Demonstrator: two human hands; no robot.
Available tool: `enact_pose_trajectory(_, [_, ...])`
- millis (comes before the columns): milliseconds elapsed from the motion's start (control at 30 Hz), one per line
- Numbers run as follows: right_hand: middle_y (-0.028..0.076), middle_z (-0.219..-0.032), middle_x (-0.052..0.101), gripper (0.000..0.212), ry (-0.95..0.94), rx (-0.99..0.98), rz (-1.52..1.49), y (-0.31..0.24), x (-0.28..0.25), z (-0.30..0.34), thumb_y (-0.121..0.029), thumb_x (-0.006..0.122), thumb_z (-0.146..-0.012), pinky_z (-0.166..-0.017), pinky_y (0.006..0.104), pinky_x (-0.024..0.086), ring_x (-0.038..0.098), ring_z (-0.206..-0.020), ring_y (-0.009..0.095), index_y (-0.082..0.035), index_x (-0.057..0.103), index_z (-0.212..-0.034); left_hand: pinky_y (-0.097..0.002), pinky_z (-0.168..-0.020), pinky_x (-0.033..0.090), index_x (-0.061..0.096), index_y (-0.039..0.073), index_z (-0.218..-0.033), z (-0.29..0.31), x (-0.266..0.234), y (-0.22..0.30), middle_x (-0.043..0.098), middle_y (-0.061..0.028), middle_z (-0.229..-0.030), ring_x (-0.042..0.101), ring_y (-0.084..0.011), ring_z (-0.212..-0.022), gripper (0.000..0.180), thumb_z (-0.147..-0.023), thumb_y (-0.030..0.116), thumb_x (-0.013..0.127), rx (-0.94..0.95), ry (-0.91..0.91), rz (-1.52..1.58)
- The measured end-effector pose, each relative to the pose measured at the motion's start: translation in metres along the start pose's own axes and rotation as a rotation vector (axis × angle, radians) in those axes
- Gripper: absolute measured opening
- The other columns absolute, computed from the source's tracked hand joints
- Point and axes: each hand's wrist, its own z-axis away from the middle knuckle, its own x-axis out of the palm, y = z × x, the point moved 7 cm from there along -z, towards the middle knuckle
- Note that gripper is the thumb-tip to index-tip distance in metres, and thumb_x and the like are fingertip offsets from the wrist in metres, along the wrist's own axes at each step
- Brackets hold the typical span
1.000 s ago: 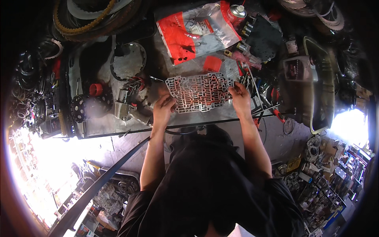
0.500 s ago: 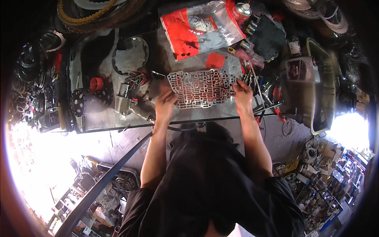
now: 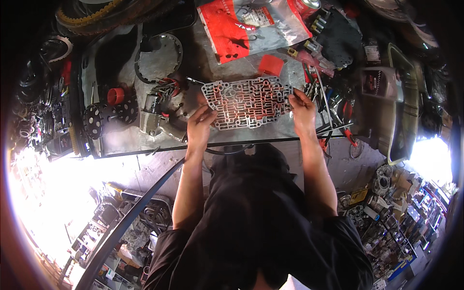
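A silvery valve body plate point(image 3: 249, 104), cut through with a maze of channels, is held level above the front of the metal bench point(image 3: 121, 145). My left hand point(image 3: 200, 123) grips its left edge, fingers closed with the thumb along the rim. At the opposite edge my right hand point(image 3: 302, 111) pinches the plate's right end between thumb and fingers. Reddish tones show in the channels. Just beyond the plate lies a small red square piece point(image 3: 271, 65).
Behind it lies a red and clear plastic bag point(image 3: 256, 29). Pliers and screwdrivers point(image 3: 328, 104) lie at right, near an oil bottle point(image 3: 379, 84) and a deep pan point(image 3: 403, 111). A round ring plate point(image 3: 159, 58), a red ring point(image 3: 115, 96) and a metal housing point(image 3: 154, 118) sit at left.
My right hand has shifted slightly to the right, and the plate's right end is tilted up a little more. The whole view has swung slightly. Both hands keep their hold.
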Motion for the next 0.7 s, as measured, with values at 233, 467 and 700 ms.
enact_pose_trajectory(233, [0.002,-0.105,0.069,0.032,0.030,0.089,0.034,-0.011,-0.002,0.011,-0.006,0.069,-0.098,-0.078,0.0213,0.044,0.057,-0.090,0.006,0.005,0.064,-0.128,-0.0263,-0.074,0.048,0.068,-0.004,-0.123,0.002,-0.001,0.000,0.073,-0.0052,-0.100,0.063,-0.0118,-0.083,0.030,-0.094,0.003,0.070,-0.058,0.012,-0.059])
enact_pose_trajectory(467, [0.007,-0.111,0.068,0.031,0.048,-0.141,0.082,-0.019,-0.005,0.033,-0.005,0.068,-0.099,-0.089,0.0244,0.048,0.061,-0.100,0.010,0.003,0.061,-0.127,-0.0357,-0.080,0.053,0.066,0.004,-0.128,0.029,0.004,0.042,0.066,-0.0145,-0.115,0.067,-0.0246,-0.089,0.040,-0.090,0.006,0.074,0.307,0.250,-0.655])
enact_pose_trajectory(700, [0.007,-0.114,0.067,0.031,0.037,-0.165,0.094,-0.020,-0.005,0.045,-0.003,0.068,-0.098,-0.091,0.0240,0.047,0.060,-0.102,0.010,-0.001,0.062,-0.128,-0.0406,-0.087,0.051,0.073,0.008,-0.120,0.058,0.038,0.060,0.058,-0.0156,-0.131,0.059,-0.0320,-0.103,0.040,-0.081,0.000,0.073,0.778,0.219,-0.955])
